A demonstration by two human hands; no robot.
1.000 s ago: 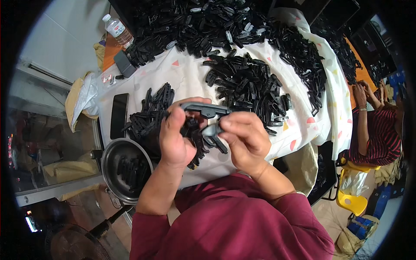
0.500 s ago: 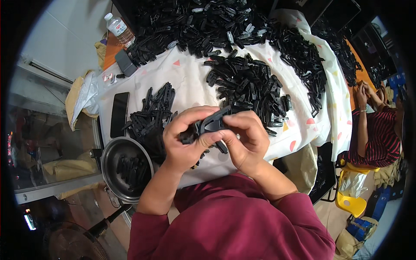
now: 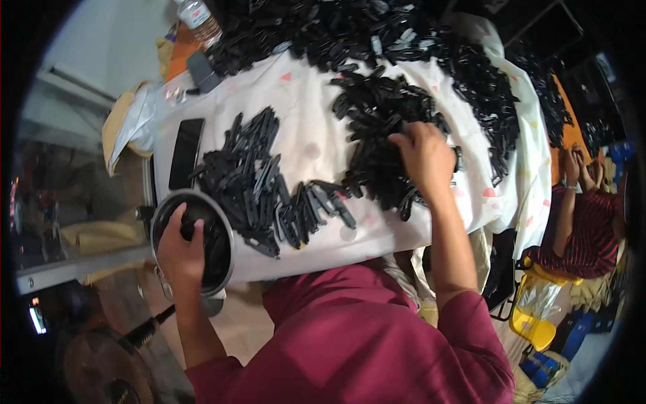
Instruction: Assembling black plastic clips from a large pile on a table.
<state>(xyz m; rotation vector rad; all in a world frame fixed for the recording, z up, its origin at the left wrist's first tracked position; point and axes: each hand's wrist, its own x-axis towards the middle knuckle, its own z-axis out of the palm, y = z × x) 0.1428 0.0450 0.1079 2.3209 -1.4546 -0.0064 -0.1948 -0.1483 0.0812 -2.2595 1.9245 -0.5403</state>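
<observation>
My left hand [image 3: 180, 252] reaches over the round metal bowl [image 3: 227, 264] at the left, thumb and fingers apart. Black pieces lie in the bowl, one just between the fingertips. My right hand [image 3: 428, 161] is at the pile of black plastic clip-like parts [image 3: 377, 121] right of centre. Its thumb and fingers look spread, touching the pile; blur and dark parts hide the tips. Between the hands lies another heap of long, thin black plastic parts [image 3: 249, 175], with several loose ones [image 3: 323, 202] at its right side.
A black phone [image 3: 186, 153] lies left on the white cloth [image 3: 303, 121]. Behind are a large heap of black parts [image 3: 323, 30], a plastic bottle [image 3: 200, 21] and a dark grey block [image 3: 202, 72]. At right, a person in a striped shirt [image 3: 582, 232] sits near a yellow chair [image 3: 535, 328].
My hands were together at the centre, holding a black plastic part. They have parted: the left moved to the bowl, the right to the right-hand pile. The view has shifted slightly.
</observation>
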